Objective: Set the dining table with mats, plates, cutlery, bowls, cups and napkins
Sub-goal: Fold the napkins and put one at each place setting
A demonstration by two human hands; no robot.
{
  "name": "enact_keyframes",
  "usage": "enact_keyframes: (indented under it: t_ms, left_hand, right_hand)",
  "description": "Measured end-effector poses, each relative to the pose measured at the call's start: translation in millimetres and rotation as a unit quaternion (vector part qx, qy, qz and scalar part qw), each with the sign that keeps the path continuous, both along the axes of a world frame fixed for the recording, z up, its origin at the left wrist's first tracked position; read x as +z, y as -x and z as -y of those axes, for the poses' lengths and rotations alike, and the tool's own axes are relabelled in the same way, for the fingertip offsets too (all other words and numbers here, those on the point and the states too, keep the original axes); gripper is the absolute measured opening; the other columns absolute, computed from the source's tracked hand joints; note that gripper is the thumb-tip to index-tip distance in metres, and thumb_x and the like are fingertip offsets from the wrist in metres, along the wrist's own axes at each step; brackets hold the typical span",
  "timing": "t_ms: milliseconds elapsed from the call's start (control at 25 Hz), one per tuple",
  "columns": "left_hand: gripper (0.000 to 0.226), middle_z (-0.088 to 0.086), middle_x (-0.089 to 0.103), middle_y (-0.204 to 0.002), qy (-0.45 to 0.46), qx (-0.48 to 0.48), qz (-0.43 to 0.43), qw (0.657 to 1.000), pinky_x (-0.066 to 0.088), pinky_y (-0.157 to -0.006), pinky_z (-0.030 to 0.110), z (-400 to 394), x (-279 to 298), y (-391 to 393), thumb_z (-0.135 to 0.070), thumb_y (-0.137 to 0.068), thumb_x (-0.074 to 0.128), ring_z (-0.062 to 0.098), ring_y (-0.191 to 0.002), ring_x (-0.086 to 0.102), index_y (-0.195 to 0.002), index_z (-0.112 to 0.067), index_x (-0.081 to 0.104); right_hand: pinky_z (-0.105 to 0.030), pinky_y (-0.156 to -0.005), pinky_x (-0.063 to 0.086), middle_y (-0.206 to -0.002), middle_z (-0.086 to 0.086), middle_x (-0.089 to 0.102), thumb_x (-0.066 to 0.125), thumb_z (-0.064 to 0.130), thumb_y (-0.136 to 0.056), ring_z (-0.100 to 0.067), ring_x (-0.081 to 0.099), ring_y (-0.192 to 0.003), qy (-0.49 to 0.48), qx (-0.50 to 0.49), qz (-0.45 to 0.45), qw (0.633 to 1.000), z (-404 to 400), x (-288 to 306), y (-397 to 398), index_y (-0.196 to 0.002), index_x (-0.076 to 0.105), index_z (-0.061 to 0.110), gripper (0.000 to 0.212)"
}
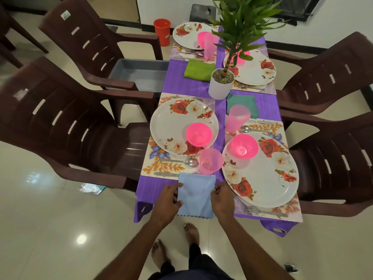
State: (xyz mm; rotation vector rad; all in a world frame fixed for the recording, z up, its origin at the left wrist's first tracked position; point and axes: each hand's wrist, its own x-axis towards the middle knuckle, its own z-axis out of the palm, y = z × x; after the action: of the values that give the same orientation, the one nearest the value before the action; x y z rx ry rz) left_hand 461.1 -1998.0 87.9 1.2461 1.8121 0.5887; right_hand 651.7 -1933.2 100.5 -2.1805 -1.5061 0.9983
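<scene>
A light blue napkin [195,196] lies on the near end of the purple-clothed table [198,83]. My left hand [168,201] pinches its left edge and my right hand [222,201] pinches its right edge. Just beyond it stand a pink cup [211,161] and a spoon [186,161] on the near left floral mat [161,166], with a floral plate [171,126] carrying a pink bowl [198,134]. The near right plate [268,178] holds another pink bowl [244,146], with a fork [262,212] beside it. A green napkin [198,69] and a teal napkin [242,103] lie further back.
A potted plant in a white pot [221,83] stands mid-table. Brown plastic chairs [66,122] flank both sides; a grey tub [137,74] sits on the far left chair. An orange cup [162,31] stands on the floor at the back. My bare feet are below the table's near edge.
</scene>
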Motion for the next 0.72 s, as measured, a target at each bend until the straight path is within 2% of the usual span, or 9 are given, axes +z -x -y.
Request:
enact_keyframes:
  t_ms: [120, 240, 360, 480, 720]
  left_hand:
    - [0.056, -0.006, 0.052, -0.121, -0.006, 0.0, -0.034, 0.999, 0.055, -0.09, 0.026, 2.9, 1.8, -0.5, -0.019, -0.092, 0.073, 0.012, -0.109, 0.058, -0.143, -0.028, 0.051]
    - [0.051, -0.001, 0.051, -0.14, -0.039, -0.001, -0.116, 0.992, 0.04, -0.105, 0.03, 3.5, 5.1, 1.0, -0.032, -0.098, 0.063, 0.017, -0.129, 0.045, -0.146, -0.021, 0.048]
    - [0.054, 0.0, 0.042, -0.156, -0.041, -0.029, -0.158, 0.986, 0.026, -0.119, 0.033, 0.4, 4.8, 5.3, -0.039, -0.104, 0.052, 0.019, -0.144, 0.038, -0.152, -0.019, 0.04]
    - [0.056, 0.0, 0.037, -0.161, -0.036, -0.06, -0.179, 0.981, 0.016, -0.123, 0.035, 1.9, -0.8, 6.9, -0.043, -0.105, 0.045, 0.02, -0.149, 0.032, -0.155, -0.02, 0.035]
    - [0.057, 0.0, 0.033, -0.163, -0.036, -0.089, -0.209, 0.973, 0.014, -0.125, 0.036, 1.8, -2.4, 8.5, -0.046, -0.106, 0.037, 0.02, -0.151, 0.03, -0.157, -0.02, 0.031]
  right_hand:
    - [-0.031, -0.071, 0.042, -0.083, -0.002, 0.058, 0.062, 0.013, -0.094, -0.023, 0.057, -0.083, -0.002, 0.002, 0.005, 1.0, 0.4, -0.3, 0.8, -0.089, 0.054, 0.014, 0.009]
    - [-0.03, -0.072, 0.041, -0.084, -0.001, 0.058, 0.063, 0.014, -0.095, -0.021, 0.057, -0.083, -0.01, 0.005, 0.009, 1.0, 1.3, 1.3, 1.7, -0.09, 0.054, 0.014, 0.01]
    - [-0.029, -0.073, 0.041, -0.087, -0.001, 0.059, 0.063, 0.015, -0.096, -0.02, 0.057, -0.084, -0.013, 0.009, 0.01, 1.0, 2.6, 3.7, 2.3, -0.093, 0.053, 0.015, 0.011]
    - [-0.029, -0.074, 0.042, -0.088, -0.001, 0.059, 0.063, 0.015, -0.097, -0.021, 0.059, -0.086, -0.018, 0.011, 0.009, 1.0, 3.6, 5.1, 3.4, -0.093, 0.052, 0.016, 0.012]
    - [-0.028, -0.074, 0.042, -0.091, 0.0, 0.06, 0.062, 0.016, -0.098, -0.019, 0.057, -0.086, -0.029, 0.013, 0.02, 0.999, 3.9, 2.7, 4.4, -0.096, 0.054, 0.015, 0.008]
